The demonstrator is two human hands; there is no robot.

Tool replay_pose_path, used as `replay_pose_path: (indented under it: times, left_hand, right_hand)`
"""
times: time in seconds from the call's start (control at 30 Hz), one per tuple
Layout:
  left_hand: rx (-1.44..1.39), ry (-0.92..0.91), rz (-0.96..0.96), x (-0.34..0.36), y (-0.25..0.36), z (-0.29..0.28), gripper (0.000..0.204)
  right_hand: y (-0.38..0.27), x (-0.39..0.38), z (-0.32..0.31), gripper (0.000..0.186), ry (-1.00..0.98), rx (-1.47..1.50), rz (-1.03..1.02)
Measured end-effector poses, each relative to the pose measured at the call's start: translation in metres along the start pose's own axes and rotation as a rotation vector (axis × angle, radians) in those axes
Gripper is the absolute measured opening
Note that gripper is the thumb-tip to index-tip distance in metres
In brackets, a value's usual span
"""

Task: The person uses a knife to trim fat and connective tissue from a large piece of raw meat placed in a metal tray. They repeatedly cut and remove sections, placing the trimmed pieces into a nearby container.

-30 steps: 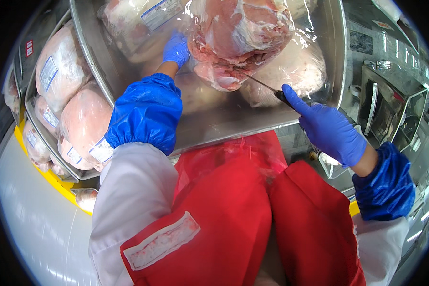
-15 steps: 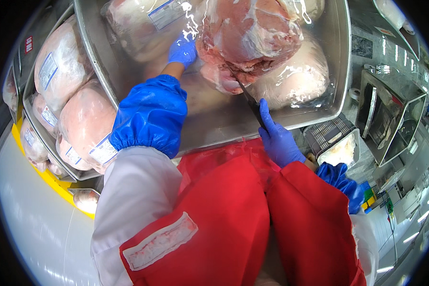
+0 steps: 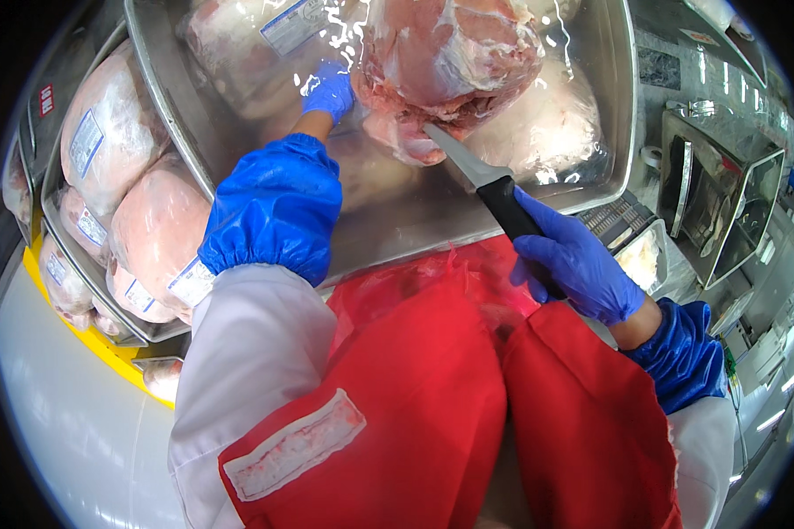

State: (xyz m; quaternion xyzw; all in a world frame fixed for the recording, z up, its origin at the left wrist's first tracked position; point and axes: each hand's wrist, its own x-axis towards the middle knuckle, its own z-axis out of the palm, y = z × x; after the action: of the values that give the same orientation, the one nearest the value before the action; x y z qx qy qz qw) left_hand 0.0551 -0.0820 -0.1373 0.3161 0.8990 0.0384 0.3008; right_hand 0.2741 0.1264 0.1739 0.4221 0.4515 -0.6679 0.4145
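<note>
A large skinless piece of raw meat (image 3: 454, 53) rests on wrapped meat in the metal tub, at the top of the view. My left hand (image 3: 329, 93), in a blue glove, lies against its left side; the fingers are mostly hidden and blurred by glare. In my right hand (image 3: 582, 264), also gloved, the fingers wrap round the black handle of a boning knife (image 3: 470, 162). The blade points up and left, and its tip meets the lower edge of the meat, by a pale rounded end.
The metal tub (image 3: 397, 249) holds plastic-wrapped meat (image 3: 547, 132) under and around the raw piece. To the left, a second tub (image 3: 201, 331) carries several wrapped, labelled pieces (image 3: 115, 132). A grey basket (image 3: 622, 220) and a metal-framed box (image 3: 723, 194) stand at right.
My right hand has rolled over and moved right and slightly down, so more of the knife blade shows. My left hand stays beside the meat; the whole view has shifted a little.
</note>
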Motion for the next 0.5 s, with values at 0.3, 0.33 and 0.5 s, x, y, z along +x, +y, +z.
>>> replay_pose_path:
  times: [0.3, 0.33, 0.5]
  left_hand:
    - [-0.119, -0.009, 0.008, -0.003, 0.012, -0.012, 0.037]
    - [-0.081, 0.015, 0.036, -0.002, 0.013, -0.010, 0.036]
    - [-0.249, 0.105, -0.064, 0.009, 0.004, 0.012, 0.033]
  right_hand:
    - [-0.017, 0.008, 0.016, 0.055, 0.007, -0.052, 0.039]
    - [-0.018, 0.008, 0.017, 0.056, -0.001, -0.033, 0.042]
    - [0.038, 0.032, 0.033, 0.060, 0.181, -0.130, -0.051]
